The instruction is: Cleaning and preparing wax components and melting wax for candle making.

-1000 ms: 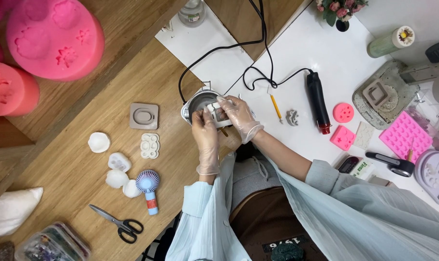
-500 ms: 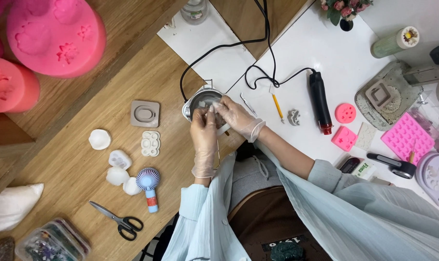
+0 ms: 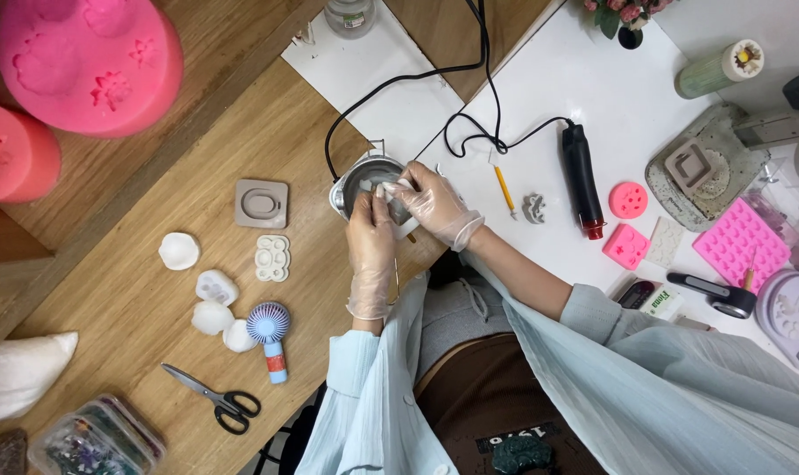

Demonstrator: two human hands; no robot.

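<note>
Both hands wear clear gloves and meet over a small round metal pot [image 3: 357,176] with a black cord. My left hand [image 3: 371,236] and my right hand [image 3: 430,200] together grip a small pale grey mould [image 3: 389,199] held just above the pot's rim. The fingers cover most of the mould, so its shape is unclear.
On the wooden table lie a grey square mould [image 3: 261,203], white moulds [image 3: 215,287], a small blue fan [image 3: 269,330] and black scissors [image 3: 215,398]. Large pink moulds [image 3: 87,62] stand far left. On the white top lie a black heat gun [image 3: 582,180], a pencil [image 3: 503,187] and pink moulds [image 3: 738,244].
The hands have stayed over the pot; the fingers have shifted slightly on the small mould. Nothing else on the table has moved.
</note>
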